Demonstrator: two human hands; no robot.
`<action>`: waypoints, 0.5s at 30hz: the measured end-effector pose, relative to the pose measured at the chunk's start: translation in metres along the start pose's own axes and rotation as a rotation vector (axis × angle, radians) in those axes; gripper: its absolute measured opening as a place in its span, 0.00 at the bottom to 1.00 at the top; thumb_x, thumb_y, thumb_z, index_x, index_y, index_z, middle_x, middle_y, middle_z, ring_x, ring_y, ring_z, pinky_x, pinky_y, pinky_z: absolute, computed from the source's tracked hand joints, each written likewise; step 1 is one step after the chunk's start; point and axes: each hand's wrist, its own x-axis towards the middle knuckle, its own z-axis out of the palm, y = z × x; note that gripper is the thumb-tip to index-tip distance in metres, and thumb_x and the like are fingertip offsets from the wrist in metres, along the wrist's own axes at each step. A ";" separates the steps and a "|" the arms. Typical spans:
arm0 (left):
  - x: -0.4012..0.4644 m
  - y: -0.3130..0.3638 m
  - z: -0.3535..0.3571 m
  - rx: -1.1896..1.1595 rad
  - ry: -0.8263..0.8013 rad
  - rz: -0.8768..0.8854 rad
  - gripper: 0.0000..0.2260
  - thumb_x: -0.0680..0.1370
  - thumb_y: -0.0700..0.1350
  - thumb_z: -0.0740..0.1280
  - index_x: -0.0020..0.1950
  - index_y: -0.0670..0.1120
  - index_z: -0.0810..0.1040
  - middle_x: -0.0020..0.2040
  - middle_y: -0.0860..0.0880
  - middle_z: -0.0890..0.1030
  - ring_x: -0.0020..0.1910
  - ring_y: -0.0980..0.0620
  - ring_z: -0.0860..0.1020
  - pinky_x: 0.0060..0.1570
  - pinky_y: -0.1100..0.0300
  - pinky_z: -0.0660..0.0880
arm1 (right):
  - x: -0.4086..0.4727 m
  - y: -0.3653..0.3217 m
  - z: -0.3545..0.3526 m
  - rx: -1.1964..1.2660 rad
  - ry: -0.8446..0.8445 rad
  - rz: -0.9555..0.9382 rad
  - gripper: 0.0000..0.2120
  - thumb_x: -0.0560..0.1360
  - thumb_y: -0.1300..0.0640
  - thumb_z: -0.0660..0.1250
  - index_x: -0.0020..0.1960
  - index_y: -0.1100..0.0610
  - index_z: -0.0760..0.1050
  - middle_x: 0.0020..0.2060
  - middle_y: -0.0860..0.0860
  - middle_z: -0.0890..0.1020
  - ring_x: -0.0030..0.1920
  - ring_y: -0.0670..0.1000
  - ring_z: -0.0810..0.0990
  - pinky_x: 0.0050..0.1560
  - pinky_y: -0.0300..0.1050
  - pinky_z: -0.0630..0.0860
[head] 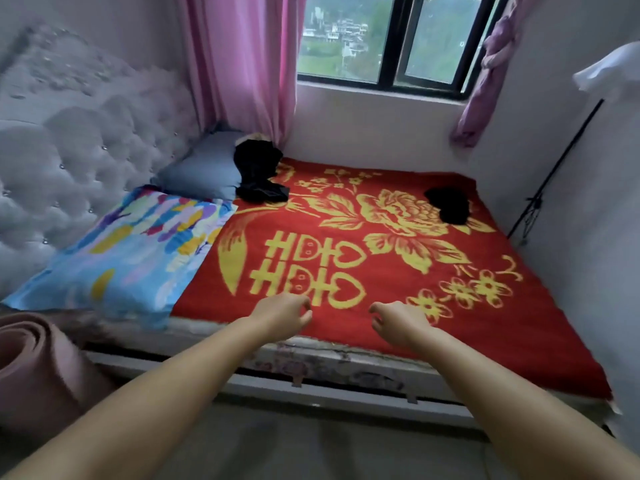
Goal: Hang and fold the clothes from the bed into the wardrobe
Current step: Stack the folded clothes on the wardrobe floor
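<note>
The bed (346, 367) is covered by a red blanket (381, 327) with yellow flowers. A black garment (258, 171) lies crumpled at the far left of the blanket, partly over a grey-blue pillow (204, 174). A second, smaller black garment (448, 204) lies far right on the blanket. My left hand (282, 315) and my right hand (398, 323) reach out side by side over the near edge of the blanket, fingers loosely curled, holding nothing. Both garments are far beyond my hands. No wardrobe is in view.
A colourful patterned pillow (135, 251) lies at the near left against the tufted grey headboard (69, 157). A rolled pink mat (38, 368) stands at lower left. Pink curtains (246, 64) flank the window (391, 39). A black stand (540, 192) leans by the right wall.
</note>
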 end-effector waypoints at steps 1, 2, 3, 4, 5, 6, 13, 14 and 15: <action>0.018 0.007 0.002 -0.003 -0.018 0.014 0.14 0.81 0.51 0.57 0.61 0.49 0.76 0.45 0.52 0.81 0.29 0.56 0.73 0.27 0.61 0.67 | 0.002 0.016 0.002 0.002 -0.004 0.019 0.16 0.81 0.52 0.53 0.65 0.54 0.71 0.52 0.53 0.81 0.47 0.55 0.80 0.41 0.46 0.78; 0.032 0.012 0.004 0.000 -0.031 0.022 0.14 0.82 0.51 0.57 0.61 0.48 0.76 0.44 0.52 0.81 0.29 0.56 0.72 0.27 0.62 0.66 | 0.006 0.027 0.004 0.006 -0.010 0.029 0.16 0.81 0.52 0.53 0.66 0.54 0.71 0.52 0.53 0.81 0.47 0.55 0.80 0.40 0.45 0.77; 0.045 0.017 0.005 0.008 -0.047 0.032 0.14 0.81 0.51 0.57 0.61 0.48 0.76 0.44 0.52 0.81 0.29 0.56 0.72 0.27 0.62 0.66 | 0.010 0.038 0.006 0.014 -0.016 0.042 0.17 0.81 0.52 0.53 0.66 0.54 0.71 0.52 0.53 0.81 0.47 0.55 0.80 0.39 0.44 0.76; 0.063 0.023 0.009 0.012 -0.064 0.053 0.14 0.81 0.51 0.57 0.61 0.48 0.76 0.44 0.52 0.80 0.29 0.56 0.72 0.27 0.62 0.67 | 0.017 0.051 0.008 0.024 -0.017 0.058 0.17 0.81 0.52 0.53 0.67 0.53 0.70 0.53 0.53 0.81 0.48 0.55 0.80 0.38 0.44 0.74; 0.078 0.028 0.011 0.017 -0.081 0.070 0.14 0.81 0.51 0.57 0.62 0.48 0.76 0.45 0.52 0.80 0.31 0.55 0.73 0.28 0.61 0.69 | 0.024 0.060 0.008 0.033 -0.019 0.069 0.17 0.81 0.51 0.53 0.68 0.53 0.69 0.54 0.53 0.81 0.49 0.55 0.80 0.38 0.43 0.73; 0.097 0.033 0.014 0.030 -0.091 0.092 0.14 0.81 0.51 0.58 0.62 0.48 0.76 0.45 0.53 0.80 0.32 0.55 0.74 0.29 0.61 0.70 | 0.035 0.071 0.007 0.039 -0.013 0.081 0.18 0.81 0.51 0.53 0.68 0.52 0.69 0.55 0.53 0.81 0.49 0.55 0.80 0.38 0.44 0.72; 0.245 0.050 0.011 0.076 -0.113 0.169 0.14 0.81 0.50 0.57 0.61 0.48 0.76 0.45 0.53 0.79 0.36 0.53 0.74 0.33 0.59 0.71 | 0.127 0.149 -0.010 0.071 0.030 0.218 0.18 0.81 0.50 0.53 0.68 0.51 0.69 0.59 0.54 0.79 0.57 0.58 0.79 0.48 0.48 0.74; 0.266 0.052 0.009 0.093 -0.126 0.179 0.14 0.81 0.50 0.57 0.61 0.48 0.76 0.47 0.52 0.80 0.37 0.53 0.74 0.33 0.59 0.71 | 0.138 0.161 -0.011 0.076 0.025 0.233 0.18 0.81 0.50 0.53 0.68 0.51 0.69 0.59 0.54 0.79 0.56 0.58 0.79 0.46 0.47 0.73; 0.286 0.055 0.007 0.110 -0.141 0.189 0.14 0.81 0.51 0.56 0.61 0.48 0.76 0.50 0.51 0.81 0.37 0.53 0.75 0.33 0.59 0.71 | 0.149 0.173 -0.015 0.079 0.014 0.253 0.18 0.81 0.50 0.53 0.68 0.51 0.69 0.58 0.54 0.80 0.55 0.57 0.79 0.44 0.46 0.72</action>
